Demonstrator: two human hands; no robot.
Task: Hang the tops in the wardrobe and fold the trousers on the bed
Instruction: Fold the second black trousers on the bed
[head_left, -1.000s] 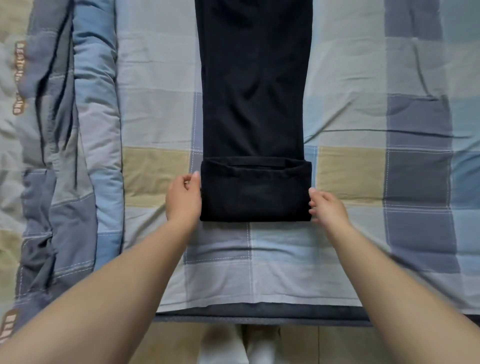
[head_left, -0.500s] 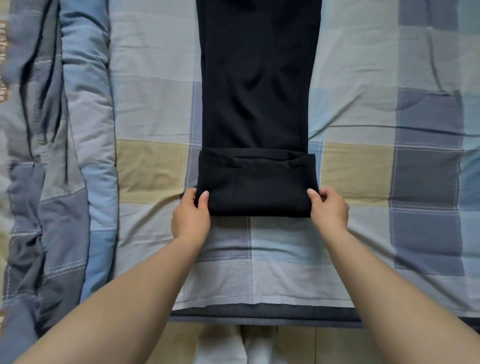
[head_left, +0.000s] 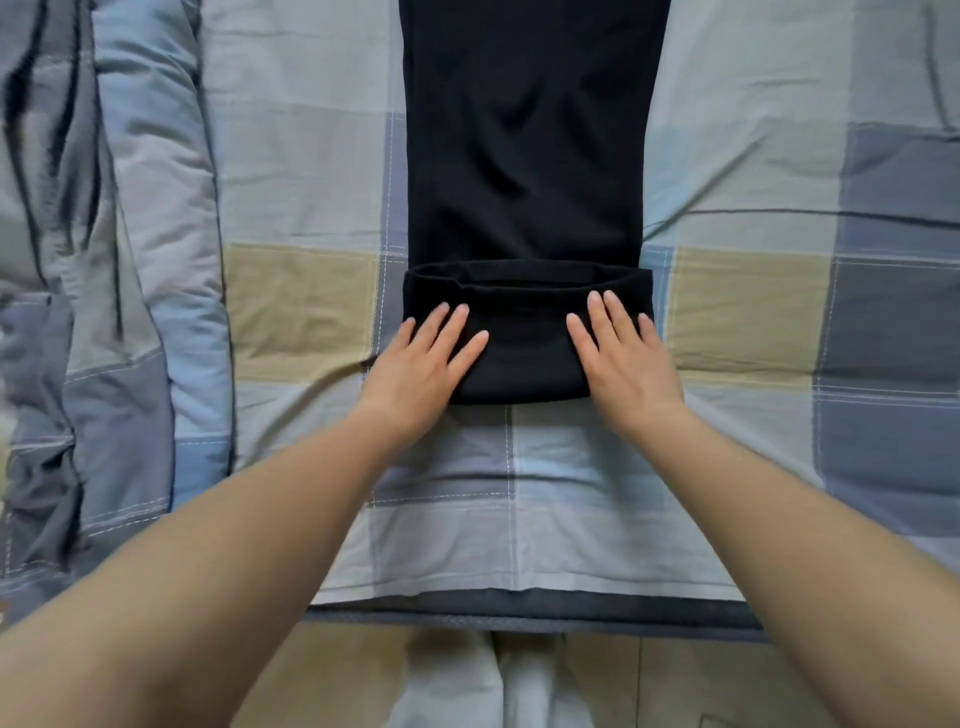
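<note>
Black trousers (head_left: 524, 156) lie lengthwise on the checked bed sheet (head_left: 291, 171), running away from me out of the top of the view. Their near end is folded over into a flat band (head_left: 524, 332). My left hand (head_left: 421, 364) lies flat on the band's left part, fingers straight and spread. My right hand (head_left: 623, 358) lies flat on its right part in the same way. Neither hand grips the cloth. No tops and no wardrobe are in view.
A bunched blue and grey quilt (head_left: 88, 270) lies along the left side of the bed. The bed's near edge (head_left: 519, 608) runs across the bottom, with tiled floor (head_left: 343, 675) and my light trouser legs (head_left: 498, 686) below it.
Both hands left the sides of the folded band, where they pinched its corners, and now lie flat on top of it. The band has shifted slightly away from me.
</note>
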